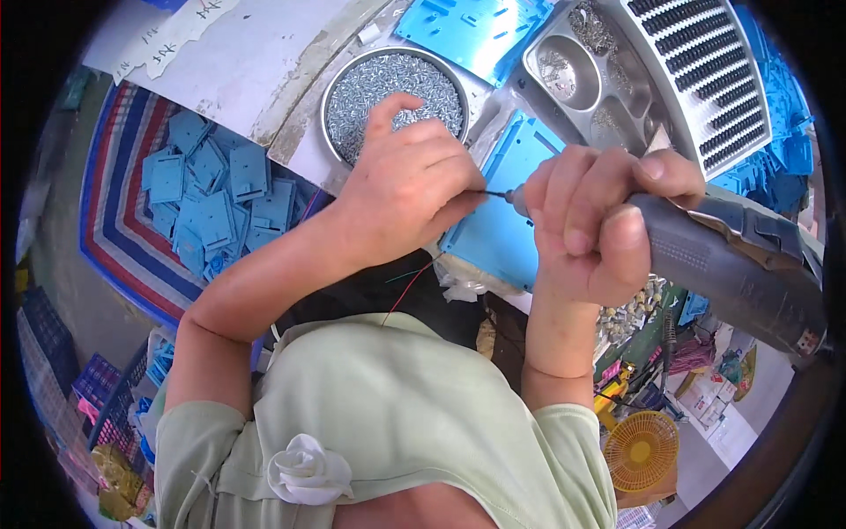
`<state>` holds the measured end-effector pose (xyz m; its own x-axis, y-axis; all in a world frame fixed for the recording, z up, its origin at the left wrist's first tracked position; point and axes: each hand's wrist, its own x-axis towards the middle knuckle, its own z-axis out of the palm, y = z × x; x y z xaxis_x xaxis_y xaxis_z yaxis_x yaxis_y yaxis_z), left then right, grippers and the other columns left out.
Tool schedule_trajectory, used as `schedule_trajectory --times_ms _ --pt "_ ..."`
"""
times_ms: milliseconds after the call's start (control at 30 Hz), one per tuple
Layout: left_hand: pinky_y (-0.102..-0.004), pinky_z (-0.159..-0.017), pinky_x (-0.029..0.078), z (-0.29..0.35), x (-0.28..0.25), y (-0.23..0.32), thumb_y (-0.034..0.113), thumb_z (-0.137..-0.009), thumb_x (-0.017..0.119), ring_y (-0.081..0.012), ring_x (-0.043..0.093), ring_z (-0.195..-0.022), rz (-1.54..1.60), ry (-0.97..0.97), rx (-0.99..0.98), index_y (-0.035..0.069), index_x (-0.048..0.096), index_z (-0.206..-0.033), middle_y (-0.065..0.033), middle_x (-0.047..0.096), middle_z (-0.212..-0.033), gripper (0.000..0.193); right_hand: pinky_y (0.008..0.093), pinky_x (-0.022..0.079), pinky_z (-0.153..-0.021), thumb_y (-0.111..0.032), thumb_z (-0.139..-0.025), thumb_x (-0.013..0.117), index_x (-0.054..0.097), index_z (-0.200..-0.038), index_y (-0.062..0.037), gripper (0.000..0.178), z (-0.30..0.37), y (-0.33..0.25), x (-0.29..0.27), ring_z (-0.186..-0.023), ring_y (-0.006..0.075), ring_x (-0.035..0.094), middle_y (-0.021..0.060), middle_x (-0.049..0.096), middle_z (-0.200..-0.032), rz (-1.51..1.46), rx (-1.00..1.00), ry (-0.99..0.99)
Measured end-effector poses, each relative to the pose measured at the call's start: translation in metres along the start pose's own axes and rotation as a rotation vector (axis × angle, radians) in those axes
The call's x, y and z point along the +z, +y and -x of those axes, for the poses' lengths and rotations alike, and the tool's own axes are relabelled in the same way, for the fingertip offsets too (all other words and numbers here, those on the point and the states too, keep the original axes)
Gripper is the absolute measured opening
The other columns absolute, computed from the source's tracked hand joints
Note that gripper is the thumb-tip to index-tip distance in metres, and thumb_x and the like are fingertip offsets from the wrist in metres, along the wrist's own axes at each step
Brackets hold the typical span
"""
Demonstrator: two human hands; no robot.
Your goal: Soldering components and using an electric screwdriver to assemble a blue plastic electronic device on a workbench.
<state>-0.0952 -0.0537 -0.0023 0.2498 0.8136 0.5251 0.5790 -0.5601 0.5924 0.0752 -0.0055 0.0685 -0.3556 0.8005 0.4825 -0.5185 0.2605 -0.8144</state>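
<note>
My right hand point(590, 216) grips a dark grey electric screwdriver point(723, 264), its thin bit pointing left. At the tip of that bit, the thumb and fingers of my left hand point(405, 181) are pinched together; whatever lies between them is hidden. One left finger lifts away, over a round metal bowl point(328, 115) full of small silver screws point(392, 84). Beneath the bit and partly behind both hands lies a light blue plastic panel point(493, 238) on the work surface.
Another blue panel point(476, 31) lies beyond the bowl. A metal compartment tray point(608, 115) with small parts and a white rack of black springs point(705, 70) stand at the far right. On the left, a striped bag point(119, 189) holds many blue pieces point(207, 189).
</note>
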Motion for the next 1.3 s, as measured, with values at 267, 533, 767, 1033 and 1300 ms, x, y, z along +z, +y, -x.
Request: schedule_trajectory --times_ms 267,533,767,1033,1300 --pt "-0.0489 -0.106 0.033 0.006 -0.023 -0.05 0.02 -0.083 0.077 -0.0228 0.06 -0.107 -0.373 -0.12 -0.167 0.016 0.073 -0.094 -0.0007 0.064 -0.099 0.012 0.0323 0.044 -0.05 -0.015 -0.097 0.068 0.048 -0.119 -0.0065 0.031 0.025 -0.002 0.007 -0.05 0.0129 0.047 0.0021 0.052 -0.063 0.27 0.125 0.03" --pt "-0.048 -0.099 0.035 0.003 -0.019 -0.05 0.02 -0.086 0.074 -0.021 0.059 -0.103 -0.263 -0.023 -0.127 0.016 0.07 -0.094 0.001 0.063 -0.095 0.011 0.0339 0.047 -0.05 -0.009 -0.095 0.071 0.047 -0.107 -0.0038 0.027 0.038 0.016 0.008 -0.048 0.0136 0.05 0.005 0.054 -0.064 0.385 0.119 -0.024" --pt "-0.0421 -0.094 0.038 0.026 -0.008 0.002 0.007 -0.081 0.075 -0.0248 0.064 -0.095 0.176 -0.064 -0.097 0.009 0.067 -0.099 -0.005 0.067 -0.099 0.019 0.0312 0.044 -0.051 -0.011 -0.092 0.076 0.047 -0.126 -0.0056 0.045 0.023 -0.006 0.011 -0.053 0.0135 0.051 0.0024 0.055 -0.066 -0.051 0.112 0.085" --pt "-0.0403 -0.094 0.037 0.028 0.0 0.015 0.01 -0.081 0.078 -0.0216 0.064 -0.091 0.268 0.02 -0.113 0.012 0.068 -0.093 -0.0009 0.067 -0.091 0.016 0.0313 0.041 -0.053 -0.022 -0.101 0.064 0.046 -0.129 -0.0111 0.035 0.023 -0.027 0.018 -0.056 0.0135 0.048 -0.0006 0.051 -0.068 0.081 0.118 -0.041" --pt "-0.0404 -0.097 0.038 0.032 -0.009 0.018 0.011 -0.077 0.079 -0.0242 0.063 -0.097 0.189 -0.007 -0.085 0.011 0.068 -0.1 -0.0035 0.068 -0.1 0.025 0.0336 0.046 -0.056 -0.011 -0.095 0.072 0.046 -0.12 -0.0079 0.037 0.037 -0.022 0.017 -0.057 0.0143 0.049 0.0027 0.052 -0.07 -0.009 0.126 -0.042"
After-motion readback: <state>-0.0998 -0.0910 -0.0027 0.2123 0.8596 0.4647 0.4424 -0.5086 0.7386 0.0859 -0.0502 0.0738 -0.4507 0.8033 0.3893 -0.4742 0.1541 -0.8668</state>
